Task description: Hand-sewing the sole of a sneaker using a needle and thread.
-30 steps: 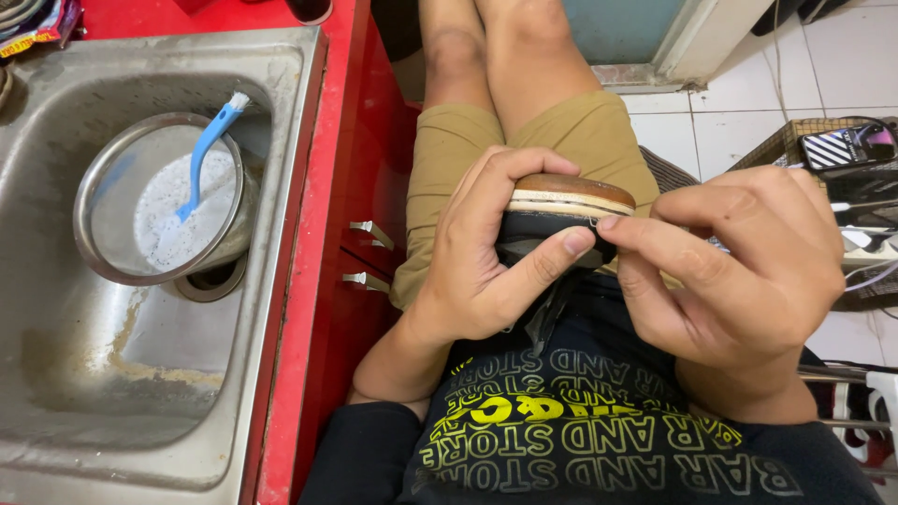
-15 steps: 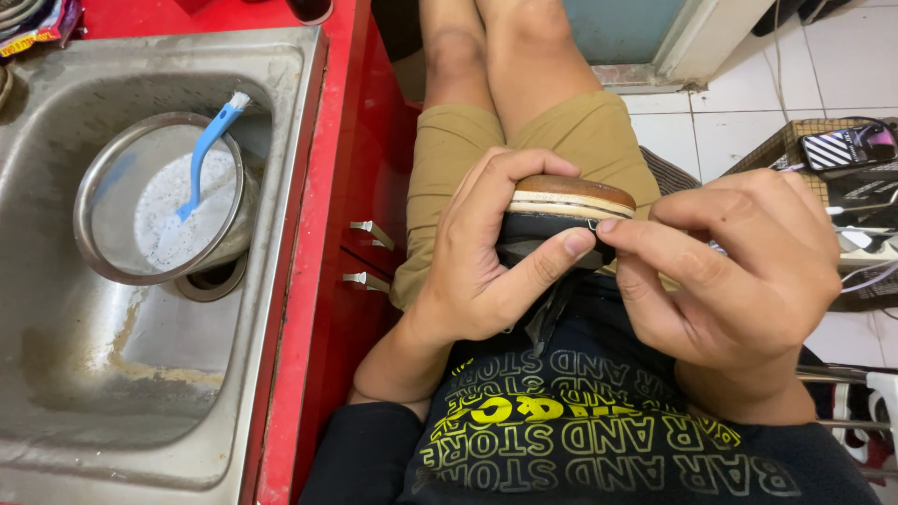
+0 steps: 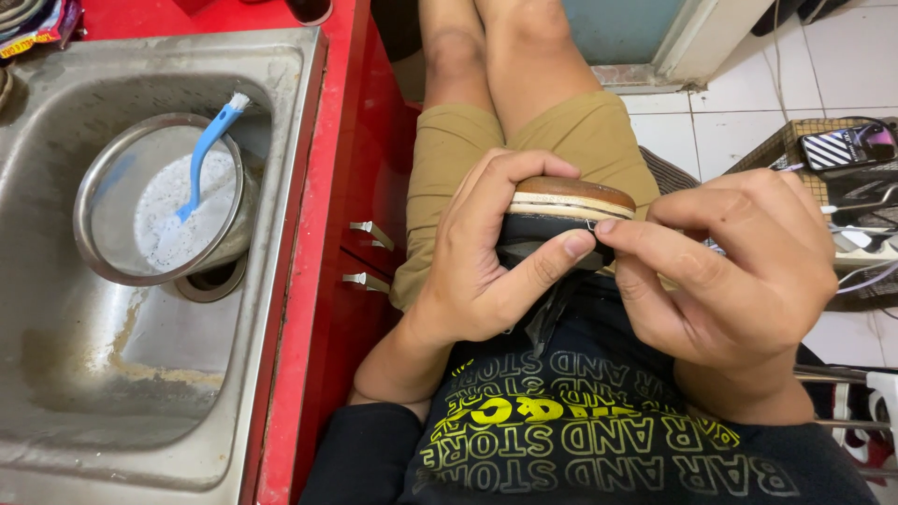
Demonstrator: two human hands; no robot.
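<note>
Held over the lap: shoe (image 3: 561,220), sole up, clamped in left hand (image 3: 486,257), fingers curled tight round heel, thumb across dark upper. Right hand (image 3: 730,271) at 3 o'clock, fingers pinched nearly closed at sole's edge seam. Risk: slipping grip, nicked fingertip. Farther, 9 o'clock: sink (image 3: 281,56) with steel bowl (image 3: 103,187), blue brush (image 3: 208,140).

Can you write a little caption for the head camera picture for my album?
Both hands, left hand and right hand, hold a shoe sole-up beside a steel sink.
</note>
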